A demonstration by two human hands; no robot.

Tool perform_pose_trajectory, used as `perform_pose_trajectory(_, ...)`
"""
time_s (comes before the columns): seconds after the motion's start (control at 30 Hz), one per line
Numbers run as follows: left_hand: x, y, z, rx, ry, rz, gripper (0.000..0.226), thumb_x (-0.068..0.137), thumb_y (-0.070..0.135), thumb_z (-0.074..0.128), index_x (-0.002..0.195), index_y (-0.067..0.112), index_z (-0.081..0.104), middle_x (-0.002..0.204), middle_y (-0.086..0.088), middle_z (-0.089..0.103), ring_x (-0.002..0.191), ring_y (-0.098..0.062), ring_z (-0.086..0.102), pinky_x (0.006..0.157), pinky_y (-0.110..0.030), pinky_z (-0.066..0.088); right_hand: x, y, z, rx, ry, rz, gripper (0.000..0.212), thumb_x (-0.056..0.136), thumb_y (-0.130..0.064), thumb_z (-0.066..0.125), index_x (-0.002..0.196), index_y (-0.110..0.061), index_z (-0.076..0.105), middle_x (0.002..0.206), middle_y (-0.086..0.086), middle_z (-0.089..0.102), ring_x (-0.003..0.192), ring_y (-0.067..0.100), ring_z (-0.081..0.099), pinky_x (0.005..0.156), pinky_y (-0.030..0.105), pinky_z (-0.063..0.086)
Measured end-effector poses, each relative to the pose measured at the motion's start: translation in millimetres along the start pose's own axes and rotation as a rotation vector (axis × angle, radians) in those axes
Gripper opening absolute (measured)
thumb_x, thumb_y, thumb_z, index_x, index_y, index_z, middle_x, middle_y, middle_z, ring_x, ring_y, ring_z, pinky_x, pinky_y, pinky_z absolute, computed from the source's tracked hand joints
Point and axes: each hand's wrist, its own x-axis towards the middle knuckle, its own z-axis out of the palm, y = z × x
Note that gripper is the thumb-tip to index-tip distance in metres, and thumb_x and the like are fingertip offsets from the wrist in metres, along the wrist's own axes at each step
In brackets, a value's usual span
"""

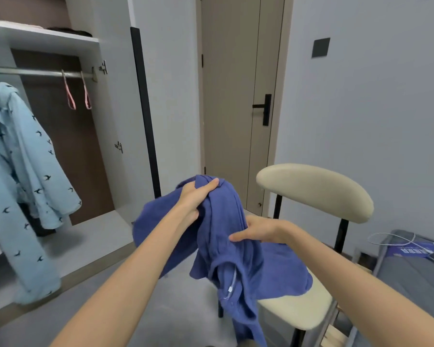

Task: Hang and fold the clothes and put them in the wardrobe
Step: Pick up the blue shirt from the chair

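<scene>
Bedroom, mid-chore: open wardrobe (60, 43) fills the 9–11 o'clock side of view, w/ a pale blue bird-print jacket (23, 171) hung on its rail (35, 72) at 9. A cream chair (313, 191) stands at 3–4 o'clock. In front of it, approx centre, a person holds up the blue garment (226, 251). Most of it is off the seat, bunched at the top, and its long axis runs roughly 12 to 6. One lower part trails onto the chair seat at 4.

Left hand (196, 196) has the top bunch: fingers (208, 187) wrapped over the cloth, thumb under it, clamped. Right hand (263, 231) sits lower, at 4 o'clock from the left, w/ its fingers (237, 237) lying fairly straight across the mid-section. Its thumb is hidden, so can't tell if it pinches or only steadies.

Two empty pink hangers (70, 96) hang on the rail at 10 o'clock from the hands, well apart from them. The left hand is the nearer to them. Likely next: garment must travel up and left toward rail or shelf. A white zip (232, 284) shows low on the hanging part.
</scene>
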Motion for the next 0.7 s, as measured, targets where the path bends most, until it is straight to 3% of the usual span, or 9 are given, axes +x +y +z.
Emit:
perform_pose_trajectory(0.07, 2.4, 3.3, -3.7, -0.011, -0.005, 0.06, 0.029, 0.088, 0.025, 0.066, 0.111, 0.008, 0.061, 0.1, -0.006, 0.066, 0.092, -0.02, 0.062, 0.074, -0.03, 0.049, 1.6, 0.3, 0.0, 0.051, 0.129, -0.046, 0.045, 0.086, -0.036, 0.067, 0.127, -0.021, 0.054, 0.124, -0.002, 0.062, 0.112, 0.019, 0.06, 0.102, 0.04, 0.047)
perform_pose_trajectory(0.13, 2.6, 3.4, -11.8, -0.015, -0.128, 0.108, 0.029, 0.094, 0.026, 0.057, 0.116, 0.009, 0.058, 0.108, -0.005, 0.066, 0.103, -0.022, 0.062, 0.08, -0.03, 0.05, -1.4, -8.5, -5.0, 0.18, 0.27, -0.129, 0.025, 0.092, -0.03, 0.06, 0.114, -0.017, 0.062, 0.113, 0.0, 0.067, 0.101, 0.017, 0.065, 0.094, 0.035, 0.051)
perform_pose_trajectory(0.23, -4.8, -2.3, -24.7, 0.208, -0.2, 0.162, 0.029, 0.092, 0.034, 0.058, 0.113, 0.015, 0.054, 0.116, 0.0, 0.06, 0.111, -0.018, 0.056, 0.088, -0.029, 0.049, -3.4, -31.0, -19.4, 0.317, 0.469, -0.266, 0.02, 0.096, -0.027, 0.055, 0.112, -0.016, 0.061, 0.109, 0.004, 0.067, 0.097, 0.017, 0.064, 0.088, 0.031, 0.052)
perform_pose_trajectory(0.27, -4.9, -5.7, -29.7, 0.326, -0.174, 0.2, 0.044, 0.087, 0.039, 0.062, 0.123, 0.018, 0.048, 0.126, 0.001, 0.052, 0.118, -0.016, 0.048, 0.096, -0.031, 0.045, -2.6, -38.3, -23.9, 0.311, 0.505, -0.301, 0.02, 0.096, -0.027, 0.054, 0.111, -0.015, 0.061, 0.109, 0.005, 0.067, 0.099, 0.018, 0.064, 0.091, 0.034, 0.052)
perform_pose_trajectory(0.33, -7.7, -9.8, -39.3, 0.536, -0.194, 0.286, 0.091, 0.076, 0.05, 0.07, 0.148, 0.031, 0.017, 0.148, 0.004, 0.023, 0.133, -0.013, 0.03, 0.11, -0.037, 0.033, -1.2, -52.0, -30.0, 0.27, 0.534, -0.333, 0.021, 0.097, -0.025, 0.054, 0.108, -0.01, 0.062, 0.105, 0.007, 0.068, 0.097, 0.021, 0.064, 0.091, 0.036, 0.051)
perform_pose_trajectory(0.4, -16.0, -10.0, -44.3, 0.654, -0.346, 0.451, 0.105, 0.067, 0.051, 0.078, 0.144, 0.051, 0.006, 0.151, 0.012, 0.008, 0.138, -0.008, 0.017, 0.112, -0.035, 0.027, -0.5, -63.7, -32.8, 0.237, 0.53, -0.335, 0.027, 0.096, -0.026, 0.055, 0.109, -0.003, 0.061, 0.104, 0.012, 0.068, 0.096, 0.024, 0.064, 0.092, 0.039, 0.051)
perform_pose_trajectory(0.47, -23.4, -9.9, -44.5, 0.761, -0.418, 0.643, 0.101, 0.061, 0.045, 0.083, 0.138, 0.058, 0.019, 0.147, 0.015, 0.011, 0.139, -0.006, 0.013, 0.111, -0.031, 0.025, 0.9, -71.9, -33.0, 0.237, 0.513, -0.308, 0.035, 0.093, -0.03, 0.058, 0.113, -0.001, 0.06, 0.108, 0.017, 0.067, 0.098, 0.027, 0.065, 0.092, 0.042, 0.052)
perform_pose_trajectory(0.53, -26.7, -7.8, -41.8, 0.852, -0.353, 0.808, 0.087, 0.062, 0.036, 0.085, 0.133, 0.049, 0.036, 0.142, 0.015, 0.02, 0.136, -0.009, 0.021, 0.109, -0.032, 0.031, 1.5, -77.2, -30.9, 0.235, 0.484, -0.269, 0.038, 0.092, -0.032, 0.06, 0.116, -0.002, 0.059, 0.109, 0.017, 0.067, 0.097, 0.027, 0.066, 0.089, 0.04, 0.052)
perform_pose_trajectory(0.7, -26.9, -4.9, -41.8, 1.207, -0.21, 1.134, 0.071, 0.065, 0.024, 0.078, 0.122, 0.035, 0.036, 0.138, 0.005, 0.023, 0.124, -0.022, 0.037, 0.087, -0.031, 0.048, 5.7, -81.1, -30.0, 0.315, 0.477, -0.233, 0.037, 0.093, -0.031, 0.059, 0.117, -0.002, 0.058, 0.106, 0.015, 0.066, 0.091, 0.024, 0.064, 0.084, 0.034, 0.052)
